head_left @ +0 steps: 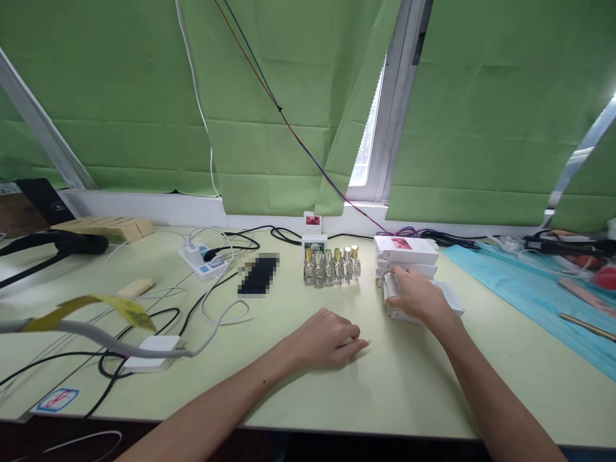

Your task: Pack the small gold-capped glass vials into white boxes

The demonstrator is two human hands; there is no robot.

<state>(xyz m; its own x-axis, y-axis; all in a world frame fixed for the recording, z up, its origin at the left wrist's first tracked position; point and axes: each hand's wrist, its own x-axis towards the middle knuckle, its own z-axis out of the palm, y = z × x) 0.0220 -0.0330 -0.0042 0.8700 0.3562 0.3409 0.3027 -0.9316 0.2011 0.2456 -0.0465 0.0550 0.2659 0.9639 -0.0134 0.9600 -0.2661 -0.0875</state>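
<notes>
Bending fingers of the right hand (416,292) over a white box (451,299), right of the bottles (332,266); cannot tell whether pinching. Resting the left hand (327,337), fingers loosely curled, on the table (385,391). Beyond, can see a pink flower label (401,243) on stacked boxes (419,248); cannot read lettering.
</notes>
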